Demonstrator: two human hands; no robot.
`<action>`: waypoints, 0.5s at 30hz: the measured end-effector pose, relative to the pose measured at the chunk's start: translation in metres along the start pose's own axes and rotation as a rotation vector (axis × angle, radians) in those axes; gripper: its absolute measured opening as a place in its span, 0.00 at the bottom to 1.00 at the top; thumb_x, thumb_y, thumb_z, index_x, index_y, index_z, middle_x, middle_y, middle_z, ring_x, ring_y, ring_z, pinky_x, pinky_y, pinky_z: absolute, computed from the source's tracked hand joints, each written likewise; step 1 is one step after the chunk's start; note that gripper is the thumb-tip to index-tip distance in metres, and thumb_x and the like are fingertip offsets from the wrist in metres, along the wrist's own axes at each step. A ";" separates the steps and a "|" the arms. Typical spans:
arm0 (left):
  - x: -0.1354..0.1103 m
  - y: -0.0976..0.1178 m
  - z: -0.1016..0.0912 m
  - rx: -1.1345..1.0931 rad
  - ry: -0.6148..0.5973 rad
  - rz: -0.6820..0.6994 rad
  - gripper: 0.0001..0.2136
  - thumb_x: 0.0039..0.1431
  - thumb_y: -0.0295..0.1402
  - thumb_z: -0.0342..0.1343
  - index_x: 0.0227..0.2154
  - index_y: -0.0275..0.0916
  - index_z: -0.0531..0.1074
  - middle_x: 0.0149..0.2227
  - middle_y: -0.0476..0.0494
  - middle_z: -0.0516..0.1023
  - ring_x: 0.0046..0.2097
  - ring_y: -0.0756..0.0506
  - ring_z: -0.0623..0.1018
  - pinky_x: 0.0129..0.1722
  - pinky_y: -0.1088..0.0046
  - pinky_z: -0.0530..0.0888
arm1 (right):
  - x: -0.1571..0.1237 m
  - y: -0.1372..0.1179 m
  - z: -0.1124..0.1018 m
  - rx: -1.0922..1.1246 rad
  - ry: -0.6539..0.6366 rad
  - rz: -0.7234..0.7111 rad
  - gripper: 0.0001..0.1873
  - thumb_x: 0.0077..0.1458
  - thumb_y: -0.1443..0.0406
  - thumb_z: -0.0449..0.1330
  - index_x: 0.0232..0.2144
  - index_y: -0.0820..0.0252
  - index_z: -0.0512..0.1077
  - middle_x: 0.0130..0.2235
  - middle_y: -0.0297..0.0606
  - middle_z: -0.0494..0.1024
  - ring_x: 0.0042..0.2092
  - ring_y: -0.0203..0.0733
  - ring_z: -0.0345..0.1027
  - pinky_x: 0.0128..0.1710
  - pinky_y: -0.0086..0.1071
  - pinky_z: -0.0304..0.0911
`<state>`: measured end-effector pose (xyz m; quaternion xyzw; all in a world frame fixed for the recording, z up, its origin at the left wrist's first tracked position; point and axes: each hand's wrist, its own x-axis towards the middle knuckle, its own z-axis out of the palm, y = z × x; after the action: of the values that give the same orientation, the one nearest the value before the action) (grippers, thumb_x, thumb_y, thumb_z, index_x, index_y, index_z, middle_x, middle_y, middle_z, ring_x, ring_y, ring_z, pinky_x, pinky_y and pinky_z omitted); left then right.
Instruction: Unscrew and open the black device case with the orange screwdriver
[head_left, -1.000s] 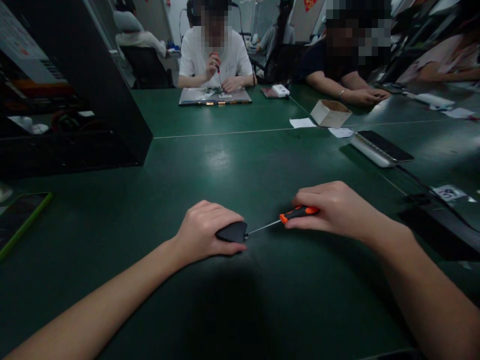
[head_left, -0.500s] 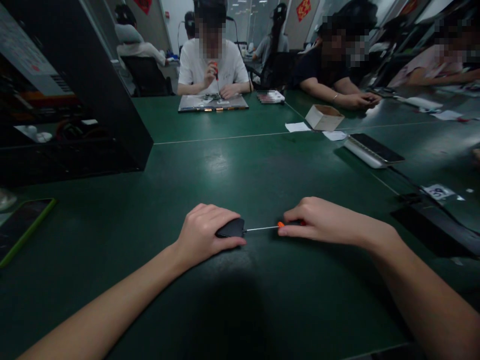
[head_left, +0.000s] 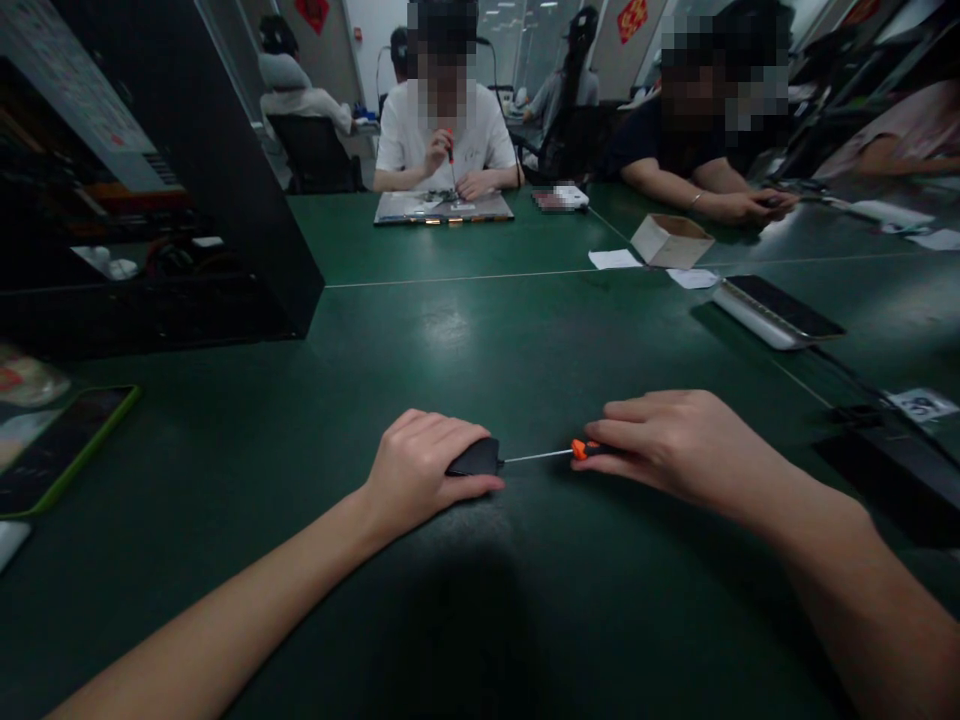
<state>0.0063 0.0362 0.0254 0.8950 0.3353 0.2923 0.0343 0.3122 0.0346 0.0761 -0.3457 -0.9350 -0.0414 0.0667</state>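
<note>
My left hand (head_left: 427, 460) is closed around a black computer mouse (head_left: 474, 458), its thumb along the near side and its fingers over the far side. A screwdriver (head_left: 579, 449) with an orange and black handle is pinched in the fingertips of my right hand (head_left: 667, 440). Its thin metal shaft lies nearly level, pointing left, and the tip meets the right end of the mouse. Whether the tip sits in a screw is too small to tell. The rear of the handle is hidden by my right hand.
A black shelf unit (head_left: 289, 270) stands at the left, with a green-edged phone (head_left: 75, 440) before it. Toward the right are an open box (head_left: 671, 242), a dark device on a white block (head_left: 784, 305) and cables. Across the green table (head_left: 450, 370), a person works over a flat panel (head_left: 390, 208).
The view has turned slightly left. My right hand has shifted back along the screwdriver and its fingers have changed position, baring more of the orange handle. The left hand keeps its hold on the mouse.
</note>
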 end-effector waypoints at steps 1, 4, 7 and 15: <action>0.000 -0.001 0.000 -0.003 -0.007 0.002 0.23 0.64 0.54 0.57 0.44 0.36 0.78 0.41 0.41 0.86 0.42 0.40 0.84 0.42 0.62 0.71 | 0.002 0.001 0.003 0.030 -0.016 0.010 0.27 0.71 0.50 0.45 0.35 0.59 0.77 0.29 0.38 0.75 0.29 0.41 0.71 0.30 0.33 0.53; 0.000 -0.003 -0.002 -0.010 -0.028 0.008 0.24 0.64 0.55 0.56 0.44 0.38 0.78 0.41 0.42 0.86 0.42 0.40 0.84 0.42 0.63 0.71 | 0.009 0.006 0.012 0.176 -0.116 0.058 0.29 0.69 0.47 0.47 0.35 0.60 0.77 0.30 0.39 0.76 0.29 0.39 0.71 0.29 0.31 0.54; -0.001 -0.004 -0.003 0.005 -0.027 0.002 0.25 0.64 0.56 0.55 0.44 0.38 0.78 0.41 0.42 0.86 0.42 0.40 0.84 0.42 0.62 0.71 | 0.014 0.004 0.013 0.292 -0.200 0.102 0.30 0.68 0.44 0.48 0.33 0.61 0.76 0.30 0.39 0.77 0.29 0.39 0.70 0.29 0.31 0.54; 0.000 -0.003 -0.003 0.029 -0.011 -0.013 0.24 0.66 0.56 0.53 0.45 0.38 0.77 0.41 0.41 0.86 0.42 0.40 0.84 0.43 0.63 0.71 | 0.020 -0.029 0.004 0.357 -0.251 0.171 0.25 0.71 0.51 0.47 0.34 0.59 0.75 0.30 0.38 0.78 0.28 0.39 0.70 0.29 0.33 0.52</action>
<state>0.0027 0.0379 0.0268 0.8947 0.3452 0.2824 0.0248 0.2780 0.0258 0.0747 -0.4088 -0.8958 0.1740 0.0133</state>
